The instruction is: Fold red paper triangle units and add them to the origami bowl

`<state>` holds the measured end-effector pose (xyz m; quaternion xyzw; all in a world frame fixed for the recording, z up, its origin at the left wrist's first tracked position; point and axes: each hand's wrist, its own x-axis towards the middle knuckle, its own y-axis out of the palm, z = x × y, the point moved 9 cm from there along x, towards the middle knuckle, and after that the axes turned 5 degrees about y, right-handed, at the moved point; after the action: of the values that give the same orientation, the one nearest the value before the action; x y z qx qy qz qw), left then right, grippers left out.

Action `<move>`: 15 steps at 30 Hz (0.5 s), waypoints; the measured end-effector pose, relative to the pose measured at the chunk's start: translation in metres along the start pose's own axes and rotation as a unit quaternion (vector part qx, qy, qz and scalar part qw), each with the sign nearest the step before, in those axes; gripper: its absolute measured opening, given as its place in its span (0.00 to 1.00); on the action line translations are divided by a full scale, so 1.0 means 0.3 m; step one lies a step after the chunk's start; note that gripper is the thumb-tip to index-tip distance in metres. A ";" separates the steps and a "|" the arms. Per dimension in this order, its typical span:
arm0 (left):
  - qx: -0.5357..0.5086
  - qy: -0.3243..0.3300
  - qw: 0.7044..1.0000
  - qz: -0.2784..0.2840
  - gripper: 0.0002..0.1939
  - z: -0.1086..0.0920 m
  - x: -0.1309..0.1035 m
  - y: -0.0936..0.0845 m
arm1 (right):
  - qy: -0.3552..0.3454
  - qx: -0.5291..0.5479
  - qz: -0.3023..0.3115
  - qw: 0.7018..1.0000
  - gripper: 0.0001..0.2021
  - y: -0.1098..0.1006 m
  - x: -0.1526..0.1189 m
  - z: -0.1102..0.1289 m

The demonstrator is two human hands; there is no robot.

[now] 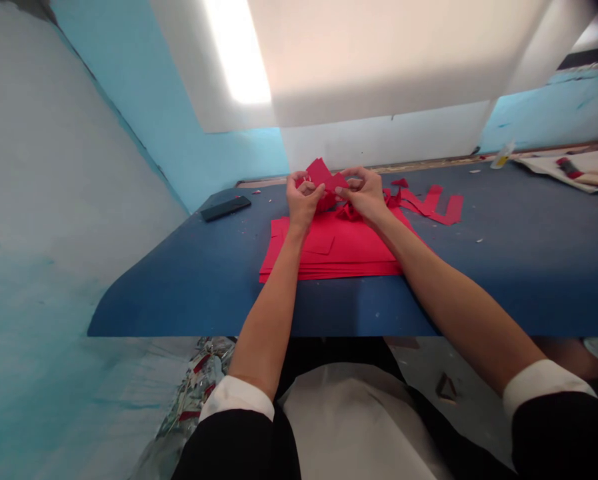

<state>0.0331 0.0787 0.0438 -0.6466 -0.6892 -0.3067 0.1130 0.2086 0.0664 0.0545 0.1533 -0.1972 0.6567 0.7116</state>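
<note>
Both hands are raised over a stack of red sheets (349, 250) on the blue table. Between them is a red piece (320, 172), flat like paper or thin fabric. My left hand (303, 200) has its fingers closed on this piece from the left. From the right, my right hand (363, 190) pinches an edge of the red material between thumb and fingers. Crumpled red pieces (349, 211) lie under the hands on the stack. A small loose rectangle (319, 244) rests on the top sheet near my left wrist.
A dark phone-like slab (226, 209) lies on the table (179, 280) at the left. Cut red strips (446, 212) lie to the right. Farther right stand a small bottle (503, 155) and pale sheets (579, 167). The wall borders the table's back; litter (203, 380) covers the floor at left.
</note>
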 end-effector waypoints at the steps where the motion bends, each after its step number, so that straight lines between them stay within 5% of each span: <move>1: -0.006 -0.008 1.000 -0.002 0.30 0.010 0.001 0.001 | 0.017 0.021 -0.009 1.000 0.23 -0.002 -0.005 -0.005; 7: -0.015 -0.022 0.998 0.049 0.17 0.036 -0.003 0.035 | 0.055 0.061 -0.026 0.996 0.19 0.017 -0.032 0.015; 13: -0.008 0.001 1.000 0.007 0.12 0.018 0.010 -0.007 | 0.069 -0.003 0.123 0.990 0.19 0.110 -0.070 0.035; 15: -0.011 -0.001 1.000 0.016 0.10 0.020 0.014 -0.006 | 0.054 -0.017 0.108 0.992 0.18 0.092 -0.063 0.039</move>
<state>0.0321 0.0855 0.0409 -0.6593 -0.6755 -0.3114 0.1102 0.1790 0.0467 0.0546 0.0826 -0.1851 0.7338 0.6485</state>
